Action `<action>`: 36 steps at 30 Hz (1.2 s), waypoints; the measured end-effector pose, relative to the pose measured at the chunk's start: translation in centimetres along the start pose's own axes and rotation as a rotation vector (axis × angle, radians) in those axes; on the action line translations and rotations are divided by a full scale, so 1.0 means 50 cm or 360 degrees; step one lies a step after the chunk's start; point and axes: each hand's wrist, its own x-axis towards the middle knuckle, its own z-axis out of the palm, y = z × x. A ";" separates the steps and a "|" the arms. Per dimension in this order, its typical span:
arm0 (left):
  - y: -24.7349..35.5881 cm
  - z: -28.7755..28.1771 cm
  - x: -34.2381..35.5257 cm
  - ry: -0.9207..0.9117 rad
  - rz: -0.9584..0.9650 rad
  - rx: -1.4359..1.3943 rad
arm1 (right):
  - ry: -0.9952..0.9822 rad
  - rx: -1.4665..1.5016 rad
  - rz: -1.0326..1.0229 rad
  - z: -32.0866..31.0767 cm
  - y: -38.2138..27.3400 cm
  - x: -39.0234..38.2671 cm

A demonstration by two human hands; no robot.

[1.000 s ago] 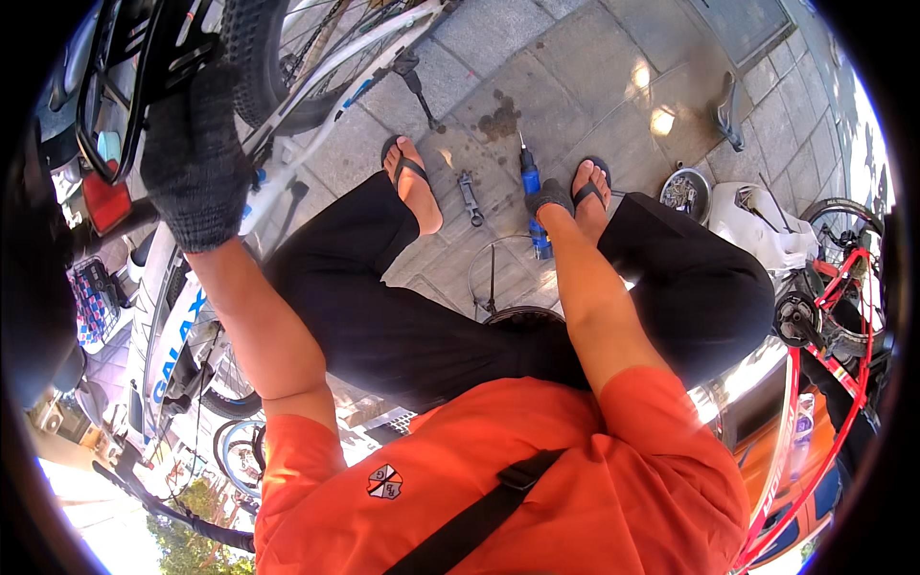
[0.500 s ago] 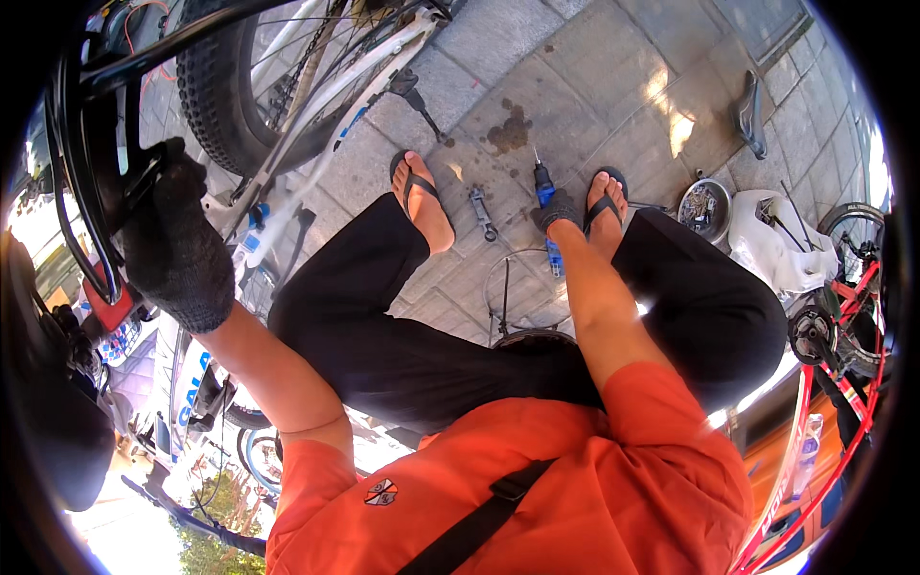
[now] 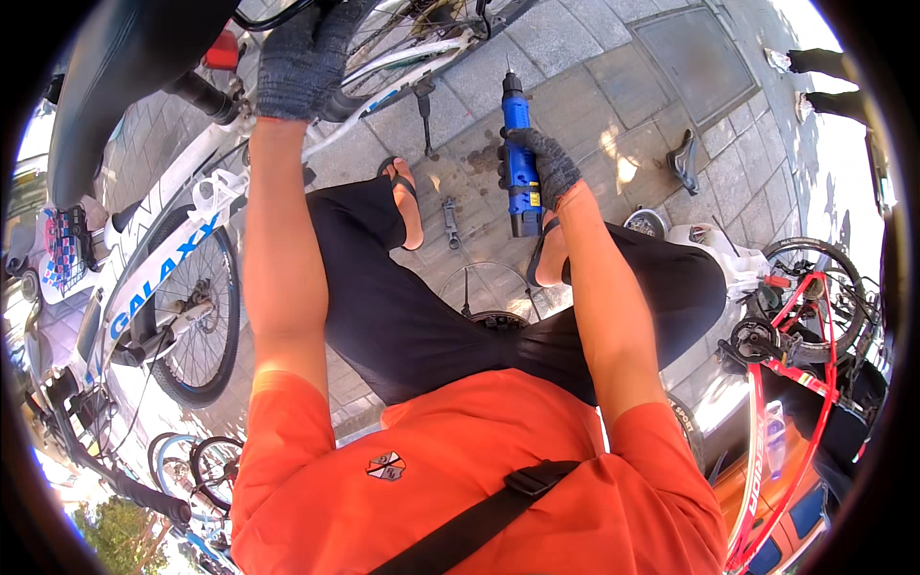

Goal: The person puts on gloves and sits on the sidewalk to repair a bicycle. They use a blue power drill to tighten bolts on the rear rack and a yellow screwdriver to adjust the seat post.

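My right hand [image 3: 548, 163], in a dark knitted glove, is closed round a blue power screwdriver [image 3: 518, 117] with a black chuck and a thin bit. The tool is raised off the paving, its bit aimed away from me. My left hand [image 3: 305, 62], gloved too, is up at the top edge, closed on a black metal rack [image 3: 273, 19]; its fingertips are partly hidden. A red reflector [image 3: 222, 50] and a large black bicycle saddle [image 3: 120, 91] are left of that hand. The white bicycle [image 3: 158, 273] stands below and beyond them.
On the paving lie a wrench [image 3: 451, 223] and a dark saddle-like piece [image 3: 682, 163]. A metal bowl [image 3: 645, 224] and white bag [image 3: 714, 247] sit beyond my right knee. A red bicycle [image 3: 810, 374] stands at right. Another person's legs [image 3: 824, 81] show at far right.
My right hand has lifted the power screwdriver from near the ground. My left hand has moved right and away from me, with the view shifting. A person's legs have come into view at right.
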 end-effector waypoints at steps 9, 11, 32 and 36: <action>-0.059 0.055 -0.015 0.0121 0.0049 -0.0117 | 0.0076 -0.0769 -0.0227 0.138 0.038 -0.204; -0.027 0.048 -0.014 0.0024 -0.0005 -0.0107 | 0.0124 -0.1058 -0.0210 0.124 0.079 -0.214; -0.021 0.033 -0.018 0.0134 0.0119 -0.0375 | -0.0193 -0.1190 -0.0268 0.324 0.015 -0.277; -0.011 0.012 -0.010 0.0131 0.0189 -0.0407 | -0.0148 -0.1271 -0.0337 0.351 -0.032 -0.266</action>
